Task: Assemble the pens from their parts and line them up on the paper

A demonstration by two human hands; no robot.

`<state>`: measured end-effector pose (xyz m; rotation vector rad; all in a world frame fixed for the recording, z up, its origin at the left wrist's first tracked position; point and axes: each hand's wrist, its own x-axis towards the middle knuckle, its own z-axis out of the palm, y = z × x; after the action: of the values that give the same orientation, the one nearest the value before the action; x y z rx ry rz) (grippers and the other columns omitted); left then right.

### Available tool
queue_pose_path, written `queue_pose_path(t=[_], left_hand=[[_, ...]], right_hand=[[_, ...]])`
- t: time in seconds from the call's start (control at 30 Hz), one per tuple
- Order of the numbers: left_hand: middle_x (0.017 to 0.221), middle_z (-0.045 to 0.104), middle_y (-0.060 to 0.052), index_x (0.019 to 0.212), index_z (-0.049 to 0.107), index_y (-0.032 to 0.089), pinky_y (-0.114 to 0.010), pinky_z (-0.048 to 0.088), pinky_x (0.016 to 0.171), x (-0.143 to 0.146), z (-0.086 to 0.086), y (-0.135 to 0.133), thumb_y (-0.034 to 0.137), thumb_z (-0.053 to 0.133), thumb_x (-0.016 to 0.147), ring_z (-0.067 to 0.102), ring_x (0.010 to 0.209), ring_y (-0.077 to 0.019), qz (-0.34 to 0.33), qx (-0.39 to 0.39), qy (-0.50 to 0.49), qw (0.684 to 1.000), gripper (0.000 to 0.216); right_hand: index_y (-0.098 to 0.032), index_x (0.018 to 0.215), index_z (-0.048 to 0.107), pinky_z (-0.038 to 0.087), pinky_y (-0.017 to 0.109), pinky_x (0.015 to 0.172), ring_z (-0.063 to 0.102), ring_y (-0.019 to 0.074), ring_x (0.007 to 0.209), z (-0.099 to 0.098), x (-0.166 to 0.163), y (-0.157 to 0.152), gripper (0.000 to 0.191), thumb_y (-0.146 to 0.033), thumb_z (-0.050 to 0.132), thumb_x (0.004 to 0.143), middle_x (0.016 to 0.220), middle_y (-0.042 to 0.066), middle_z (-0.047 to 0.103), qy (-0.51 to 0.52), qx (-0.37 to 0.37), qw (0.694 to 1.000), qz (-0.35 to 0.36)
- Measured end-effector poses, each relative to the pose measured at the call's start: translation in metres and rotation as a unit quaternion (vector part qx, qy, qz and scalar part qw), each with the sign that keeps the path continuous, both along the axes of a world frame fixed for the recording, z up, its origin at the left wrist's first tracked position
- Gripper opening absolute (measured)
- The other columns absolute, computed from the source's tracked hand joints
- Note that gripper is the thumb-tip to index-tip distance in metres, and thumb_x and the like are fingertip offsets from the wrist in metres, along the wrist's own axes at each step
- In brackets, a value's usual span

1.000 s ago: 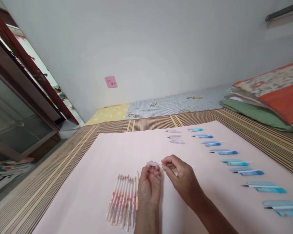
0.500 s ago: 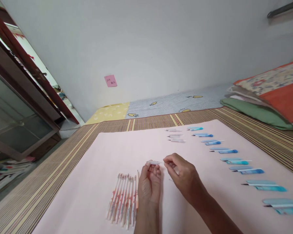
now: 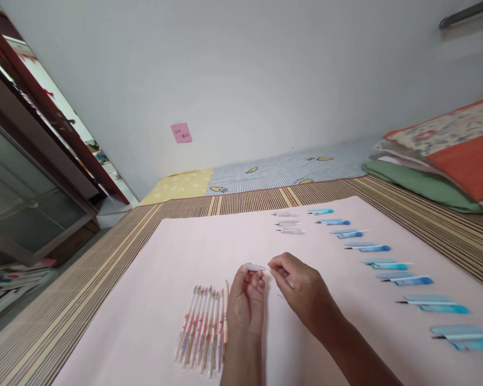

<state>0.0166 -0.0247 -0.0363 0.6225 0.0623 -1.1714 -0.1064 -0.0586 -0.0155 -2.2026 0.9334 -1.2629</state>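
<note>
My left hand (image 3: pixel 246 303) is closed on a translucent whitish pen barrel (image 3: pixel 254 267), gripped between thumb and fingers and lying nearly level. Just to its right, the fingertips of my right hand (image 3: pixel 295 281) pinch a thin pale pen part (image 3: pixel 268 268) at the barrel's end; most of it is hidden by the fingers. Under my right hand lies a slim pale piece (image 3: pixel 280 295), largely covered. Left of my left wrist, several capped pens (image 3: pixel 201 329) with reddish patterns lie side by side.
Blue pens taken apart (image 3: pixel 406 280) form a row down the right side of the pale pink sheet (image 3: pixel 145 279). Several clear pen parts (image 3: pixel 290 222) lie at the back. Around the sheet is a striped mat (image 3: pixel 116 241); folded bedding (image 3: pixel 446 161) is stacked at the right.
My hands stay almost in place. The pen barrel in my left hand has turned slightly, and my right fingertips have shifted a touch left. The view has moved a little.
</note>
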Motion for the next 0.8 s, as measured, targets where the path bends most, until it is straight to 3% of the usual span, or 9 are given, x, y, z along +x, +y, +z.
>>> queue_pose_path(t=[0.33, 0.67, 0.8], left_hand=[[0.073, 0.068, -0.004, 0.076, 0.07, 0.011, -0.019, 0.052, 0.061, -0.0011, -0.0073, 0.0005, 0.017, 0.076, 0.073, 0.066, 0.066, -0.0125, -0.007, -0.037, -0.049, 0.998, 0.009], [0.069, 0.067, -0.005, 0.074, 0.069, 0.011, -0.019, 0.052, 0.058, -0.0034, -0.005, 0.0011, 0.015, 0.075, 0.074, 0.066, 0.064, -0.0132, -0.021, -0.041, -0.049, 0.998, 0.007], [0.068, 0.065, -0.005, 0.073, 0.066, 0.01, -0.018, 0.051, 0.054, -0.0063, -0.0008, 0.0019, 0.011, 0.066, 0.081, 0.064, 0.06, -0.0119, -0.035, -0.032, 0.006, 0.999, 0.008]], right_hand=[[-0.022, 0.083, 0.055, 0.046, 0.024, 0.062, 0.059, 0.0134, 0.065, 0.0051, 0.0003, 0.0032, 0.015, -0.014, 0.047, 0.092, 0.076, 0.0, 0.062, 0.036, -0.019, 0.999, 0.004], [-0.022, 0.082, 0.055, 0.044, 0.023, 0.061, 0.059, 0.0128, 0.065, 0.0053, -0.0031, 0.0006, 0.014, -0.011, 0.05, 0.09, 0.075, -0.001, 0.062, 0.03, 0.01, 0.999, 0.011], [-0.021, 0.081, 0.057, 0.045, 0.023, 0.064, 0.06, 0.0138, 0.067, 0.0063, -0.0023, 0.0011, 0.008, -0.018, 0.057, 0.088, 0.075, -0.001, 0.064, 0.009, 0.044, 0.999, 0.006]])
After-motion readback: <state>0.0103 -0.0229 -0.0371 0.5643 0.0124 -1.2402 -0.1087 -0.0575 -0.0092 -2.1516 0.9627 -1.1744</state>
